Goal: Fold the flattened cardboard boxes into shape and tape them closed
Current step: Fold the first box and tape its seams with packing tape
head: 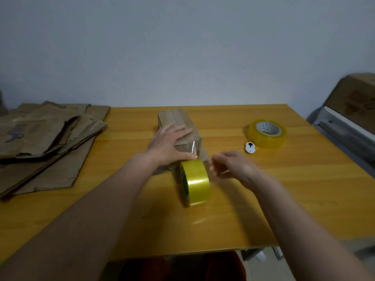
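A small folded cardboard box (178, 122) lies on the yellow wooden table (263, 189), with clear tape along its top. My left hand (168, 145) presses flat on the box top, thumb at the near edge where a strip of clear tape (194, 149) runs down. A yellow tape roll (195, 182) stands on edge right in front of the box, joined to that strip. My right hand (233, 165) hovers just right of the roll, blurred, fingers curled; I cannot make out anything in it.
A pile of flattened cardboard boxes (46, 138) covers the table's left end. A second tape roll (266, 133) lies flat at the back right with a small white cutter (250, 147) beside it. A large carton (353, 100) stands off the table to the right.
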Action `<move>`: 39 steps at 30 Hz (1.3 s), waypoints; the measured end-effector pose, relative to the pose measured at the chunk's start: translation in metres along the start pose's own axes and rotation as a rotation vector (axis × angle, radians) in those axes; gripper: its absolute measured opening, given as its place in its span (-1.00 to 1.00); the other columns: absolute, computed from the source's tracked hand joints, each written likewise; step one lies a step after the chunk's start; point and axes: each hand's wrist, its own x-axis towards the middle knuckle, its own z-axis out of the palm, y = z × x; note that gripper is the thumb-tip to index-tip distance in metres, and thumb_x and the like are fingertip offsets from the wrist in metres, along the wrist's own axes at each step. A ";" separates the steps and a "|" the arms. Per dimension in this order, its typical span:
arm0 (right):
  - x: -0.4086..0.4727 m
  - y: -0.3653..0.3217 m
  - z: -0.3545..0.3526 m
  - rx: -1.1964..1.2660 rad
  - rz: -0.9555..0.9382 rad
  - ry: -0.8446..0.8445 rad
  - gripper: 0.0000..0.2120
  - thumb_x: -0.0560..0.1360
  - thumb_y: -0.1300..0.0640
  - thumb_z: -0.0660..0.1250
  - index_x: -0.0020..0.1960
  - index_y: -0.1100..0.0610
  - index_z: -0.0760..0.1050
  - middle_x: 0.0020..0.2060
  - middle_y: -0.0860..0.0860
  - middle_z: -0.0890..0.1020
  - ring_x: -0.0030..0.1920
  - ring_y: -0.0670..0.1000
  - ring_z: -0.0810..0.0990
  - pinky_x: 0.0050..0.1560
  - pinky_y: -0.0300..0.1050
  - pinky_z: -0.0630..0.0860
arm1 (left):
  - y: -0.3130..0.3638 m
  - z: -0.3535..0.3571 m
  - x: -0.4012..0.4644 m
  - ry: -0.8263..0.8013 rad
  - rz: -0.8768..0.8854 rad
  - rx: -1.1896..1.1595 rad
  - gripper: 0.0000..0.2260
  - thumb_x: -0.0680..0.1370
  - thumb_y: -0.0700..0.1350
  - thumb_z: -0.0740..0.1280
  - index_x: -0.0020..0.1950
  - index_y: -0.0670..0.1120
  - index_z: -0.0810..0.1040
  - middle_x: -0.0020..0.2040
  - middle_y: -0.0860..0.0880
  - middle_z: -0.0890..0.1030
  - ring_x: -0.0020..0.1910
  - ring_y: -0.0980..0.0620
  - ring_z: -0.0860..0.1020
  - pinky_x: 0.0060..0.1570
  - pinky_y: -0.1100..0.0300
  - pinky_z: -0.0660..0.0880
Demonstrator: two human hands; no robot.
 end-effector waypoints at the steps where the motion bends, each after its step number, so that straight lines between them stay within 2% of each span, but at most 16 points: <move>1: 0.014 0.004 -0.009 -0.073 -0.013 0.154 -0.76 0.61 0.19 0.18 -0.09 0.25 0.57 -0.25 0.13 0.57 -0.30 0.03 0.51 -0.32 -0.19 0.49 | 0.000 0.000 0.003 -0.011 0.013 -0.020 -0.15 0.26 0.33 0.47 0.50 0.21 0.26 0.53 0.17 0.21 0.53 0.04 0.02 0.49 -0.14 0.06; 4: 0.053 0.017 -0.041 -0.459 0.006 0.520 -0.75 0.59 0.18 0.19 0.14 0.25 0.58 0.04 0.18 0.60 0.08 0.17 0.53 0.03 -0.06 0.44 | -0.002 0.004 0.009 -0.027 0.056 -0.071 -0.11 0.19 0.38 0.43 0.48 0.21 0.28 0.52 0.20 0.22 0.53 0.08 0.03 0.49 -0.09 0.06; 6: 0.070 0.025 -0.058 -0.633 0.080 0.648 -0.70 0.60 0.12 0.18 0.23 0.22 0.53 0.23 0.26 0.51 0.30 0.25 0.38 0.25 0.00 0.31 | -0.002 0.004 0.014 -0.031 0.082 -0.085 -0.10 0.17 0.38 0.43 0.48 0.20 0.30 0.51 0.20 0.23 0.53 0.09 0.02 0.50 -0.06 0.06; 8: 0.080 0.032 -0.067 -0.635 0.184 0.709 -0.65 0.61 0.05 0.17 0.31 0.21 0.46 0.31 0.30 0.37 0.35 0.27 0.25 0.30 0.05 0.25 | -0.004 0.004 0.019 -0.035 0.098 -0.093 -0.13 0.21 0.31 0.50 0.48 0.18 0.31 0.51 0.19 0.23 0.53 0.10 0.02 0.50 -0.02 0.04; 10: 0.089 0.037 -0.070 -0.635 0.238 0.723 -0.64 0.61 0.01 0.17 0.32 0.17 0.46 0.32 0.28 0.33 0.35 0.28 0.24 0.30 0.08 0.26 | -0.006 0.006 0.022 -0.031 0.114 -0.111 -0.15 0.23 0.27 0.53 0.47 0.17 0.32 0.51 0.20 0.24 0.53 0.11 0.01 0.50 0.01 0.03; 12: 0.096 0.039 -0.069 -0.638 0.197 0.722 -0.71 0.60 0.05 0.21 0.23 0.13 0.53 0.27 0.26 0.42 0.30 0.27 0.33 0.26 0.06 0.32 | -0.007 0.007 0.023 -0.039 0.121 -0.118 -0.13 0.21 0.32 0.50 0.47 0.19 0.32 0.50 0.21 0.24 0.53 0.13 0.00 0.50 0.02 0.03; 15: 0.102 0.038 -0.060 -0.524 0.083 0.674 -0.82 0.54 0.21 0.26 0.00 0.08 0.64 0.08 0.21 0.61 0.06 0.21 0.54 -0.05 -0.04 0.46 | -0.008 0.005 0.024 -0.052 0.129 -0.103 -0.09 0.16 0.43 0.38 0.48 0.21 0.30 0.51 0.21 0.23 0.53 0.14 -0.01 0.49 0.00 0.04; 17: 0.101 0.039 -0.052 -0.530 0.028 0.606 -0.80 0.54 0.23 0.26 0.07 0.06 0.62 0.06 0.17 0.63 -0.03 0.17 0.57 -0.15 -0.08 0.44 | -0.009 0.005 0.024 -0.054 0.131 -0.096 -0.09 0.17 0.44 0.37 0.48 0.23 0.28 0.51 0.22 0.21 0.52 0.15 -0.02 0.48 -0.04 0.06; 20: 0.095 0.040 -0.040 -0.654 0.022 0.555 -0.73 0.56 0.08 0.28 0.25 0.04 0.50 0.20 0.18 0.48 0.23 0.19 0.43 0.13 -0.01 0.40 | -0.009 0.005 0.023 -0.053 0.133 -0.088 -0.12 0.20 0.42 0.40 0.49 0.24 0.26 0.52 0.22 0.18 0.53 0.16 -0.04 0.48 -0.11 0.07; 22: 0.092 0.041 -0.036 -0.644 0.026 0.554 -0.76 0.55 0.02 0.31 0.18 0.06 0.56 0.22 0.20 0.42 0.30 0.21 0.33 0.22 -0.02 0.33 | -0.007 0.004 0.022 -0.059 0.127 -0.078 -0.11 0.19 0.44 0.36 0.49 0.24 0.25 0.53 0.20 0.17 0.53 0.13 -0.04 0.48 -0.15 0.08; 24: 0.090 0.039 -0.033 -0.616 0.031 0.548 -0.78 0.52 0.03 0.34 0.12 0.08 0.60 0.20 0.21 0.48 0.27 0.20 0.38 0.22 -0.01 0.37 | -0.006 0.004 0.020 -0.050 0.109 -0.048 -0.13 0.22 0.43 0.38 0.49 0.25 0.25 0.55 0.14 0.13 0.54 0.08 -0.03 0.48 -0.18 0.09; 27: 0.084 0.035 -0.028 -0.601 0.086 0.519 -0.71 0.51 -0.01 0.35 0.17 0.11 0.56 0.17 0.17 0.57 0.22 0.19 0.48 0.18 0.04 0.46 | -0.002 0.003 0.015 0.038 0.097 0.061 -0.21 0.26 0.37 0.45 0.46 0.29 0.30 0.53 0.05 0.10 0.51 -0.03 0.00 0.47 -0.20 0.09; 30: 0.078 0.035 -0.022 -0.723 0.188 0.561 -0.55 0.48 -0.16 0.33 0.15 0.19 0.53 0.18 0.19 0.53 0.24 0.23 0.45 0.17 0.04 0.43 | 0.004 0.002 0.007 0.161 0.184 0.037 -0.21 0.25 0.30 0.50 0.44 0.20 0.38 0.49 0.03 0.21 0.46 -0.07 0.11 0.43 -0.22 0.19; 34: 0.072 0.034 -0.019 -0.596 0.172 0.537 -0.81 0.44 0.02 0.41 -0.12 0.12 0.49 -0.01 0.14 0.61 0.06 0.19 0.55 -0.03 0.00 0.48 | 0.009 0.008 -0.007 0.393 0.241 -0.107 -0.32 0.18 0.17 0.61 0.26 0.04 0.58 0.40 -0.04 0.36 0.36 -0.08 0.28 0.32 -0.09 0.36; 37: 0.060 0.032 -0.021 -0.433 0.084 0.614 -0.81 0.42 0.16 0.44 -0.07 0.12 0.43 -0.07 0.11 0.61 -0.07 0.14 0.58 -0.14 -0.02 0.49 | 0.007 0.015 -0.016 0.542 0.235 -0.073 -0.43 0.15 0.16 0.63 0.11 0.00 0.66 0.22 -0.09 0.40 0.21 -0.05 0.34 0.19 0.06 0.42; 39: 0.046 0.027 -0.022 -0.224 -0.081 0.681 -0.85 0.43 0.25 0.44 -0.08 0.12 0.47 -0.07 0.15 0.63 -0.18 0.09 0.60 -0.16 0.04 0.59 | 0.003 0.015 -0.020 0.512 0.205 -0.093 -0.44 0.18 0.18 0.60 0.12 0.03 0.67 0.10 -0.03 0.37 0.12 0.02 0.32 0.13 0.06 0.45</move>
